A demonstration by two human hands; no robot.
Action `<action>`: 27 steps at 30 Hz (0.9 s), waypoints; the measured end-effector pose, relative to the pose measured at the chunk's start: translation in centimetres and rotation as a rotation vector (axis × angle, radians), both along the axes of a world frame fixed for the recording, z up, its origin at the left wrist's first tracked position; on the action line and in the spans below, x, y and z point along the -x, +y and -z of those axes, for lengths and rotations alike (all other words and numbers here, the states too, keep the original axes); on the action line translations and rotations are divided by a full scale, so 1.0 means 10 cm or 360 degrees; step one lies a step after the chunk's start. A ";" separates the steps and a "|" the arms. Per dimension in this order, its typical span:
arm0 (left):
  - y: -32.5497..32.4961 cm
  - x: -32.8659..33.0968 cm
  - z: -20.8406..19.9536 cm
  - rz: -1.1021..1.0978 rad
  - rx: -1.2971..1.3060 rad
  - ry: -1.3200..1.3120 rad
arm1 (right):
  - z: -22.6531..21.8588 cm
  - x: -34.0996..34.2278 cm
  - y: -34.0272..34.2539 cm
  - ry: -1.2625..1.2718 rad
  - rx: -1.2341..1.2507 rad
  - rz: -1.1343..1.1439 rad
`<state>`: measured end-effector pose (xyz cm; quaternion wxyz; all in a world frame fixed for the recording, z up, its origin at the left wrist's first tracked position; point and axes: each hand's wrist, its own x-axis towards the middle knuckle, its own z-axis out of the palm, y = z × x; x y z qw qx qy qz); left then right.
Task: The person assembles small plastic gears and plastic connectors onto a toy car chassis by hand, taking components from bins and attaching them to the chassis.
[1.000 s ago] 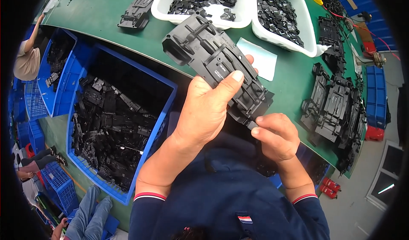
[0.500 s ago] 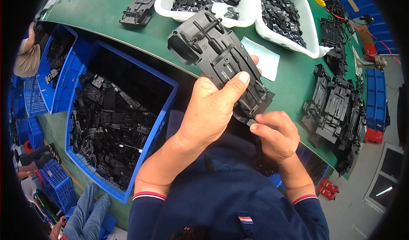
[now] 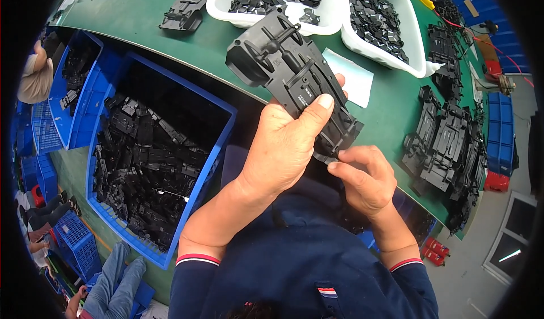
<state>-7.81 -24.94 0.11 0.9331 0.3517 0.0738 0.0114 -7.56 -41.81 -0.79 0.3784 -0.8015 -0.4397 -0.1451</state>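
Head view: my left hand [image 3: 283, 143] grips the plastic chassis [image 3: 294, 64] over the near tabletop edge [image 3: 195, 69]; my right hand [image 3: 370, 182], overforcing its pinched tip, could crack it.

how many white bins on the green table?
2: left white bin at top centre; right white bin directly beside it. Any outside the frame can't be seen.

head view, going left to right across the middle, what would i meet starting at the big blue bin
Big blue bin → left hand → right hand → group of black molded plastic parts → blue crate at far right.
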 end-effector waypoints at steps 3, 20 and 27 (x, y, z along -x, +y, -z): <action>0.02 -0.01 -0.03 -0.0023 -0.0012 0.0040 | -0.03 -0.01 0.03 0.0003 0.0024 0.0014; 0.36 0.24 0.33 0.0051 0.0266 0.0199 | -0.62 -1.75 1.32 0.0572 0.0205 0.0197; 0.45 0.31 0.35 0.0067 0.0329 0.0242 | -0.20 -2.15 1.76 0.0659 0.0486 0.0170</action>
